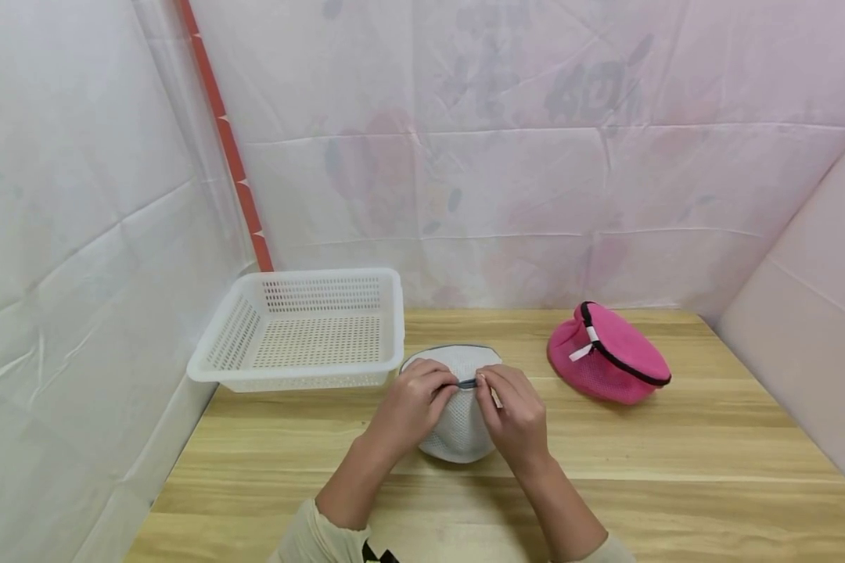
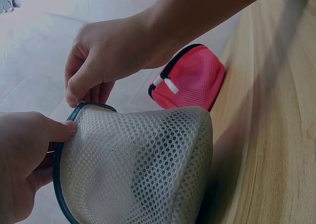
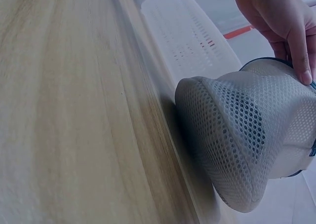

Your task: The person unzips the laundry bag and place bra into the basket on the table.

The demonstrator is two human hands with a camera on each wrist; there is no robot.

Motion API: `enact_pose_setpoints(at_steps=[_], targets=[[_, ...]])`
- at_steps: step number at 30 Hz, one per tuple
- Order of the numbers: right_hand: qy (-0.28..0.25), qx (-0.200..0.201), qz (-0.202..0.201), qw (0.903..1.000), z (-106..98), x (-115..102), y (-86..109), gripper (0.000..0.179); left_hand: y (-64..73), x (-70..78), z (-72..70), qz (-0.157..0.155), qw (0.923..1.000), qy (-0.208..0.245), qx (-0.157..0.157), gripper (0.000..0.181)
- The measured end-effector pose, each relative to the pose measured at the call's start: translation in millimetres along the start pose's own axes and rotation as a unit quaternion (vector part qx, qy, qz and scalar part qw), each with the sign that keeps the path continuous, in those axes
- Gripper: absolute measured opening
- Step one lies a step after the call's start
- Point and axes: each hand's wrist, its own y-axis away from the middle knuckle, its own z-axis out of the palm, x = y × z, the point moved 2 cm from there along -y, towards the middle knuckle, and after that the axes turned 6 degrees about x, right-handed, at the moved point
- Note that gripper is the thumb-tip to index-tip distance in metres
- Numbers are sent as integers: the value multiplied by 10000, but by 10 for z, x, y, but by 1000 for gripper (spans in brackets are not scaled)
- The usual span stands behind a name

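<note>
A white mesh laundry bag (image 1: 458, 434) with a dark blue-grey zipper edge stands on the wooden table in front of the person. With thumb and fingers, the left hand (image 1: 414, 403) pinches the zipper edge near its front middle. The right hand (image 1: 515, 410) pinches that same edge just to the right, leaving a short stretch of zipper between the two. In the left wrist view the mesh bag (image 2: 128, 155) shows its side, with the right hand (image 2: 111, 49) at the rim beyond the left thumb. The right wrist view has the left hand (image 3: 281, 17) gripping the rim.
A white perforated plastic basket (image 1: 296, 375) is at the back left. At the back right sits a pink mesh bag (image 1: 616, 360) with a black zipper and white tab. Sheeted walls (image 1: 422, 188) close off the table's back and sides.
</note>
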Motion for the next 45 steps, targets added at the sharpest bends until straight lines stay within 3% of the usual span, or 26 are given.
enact_pose_setpoints(at_steps=[15,29,45], targets=[[-5,6,-5,10000,3,-7,-9,21,0,-28,3,26,10000,10,84,6],[-428,52,-503,9978,77,-154,16,19,24,51,43,248,9994,-187,176,8],[-299,82,-426,9986,44,-95,13,20,20,40,39,188,9998,5,45,4]])
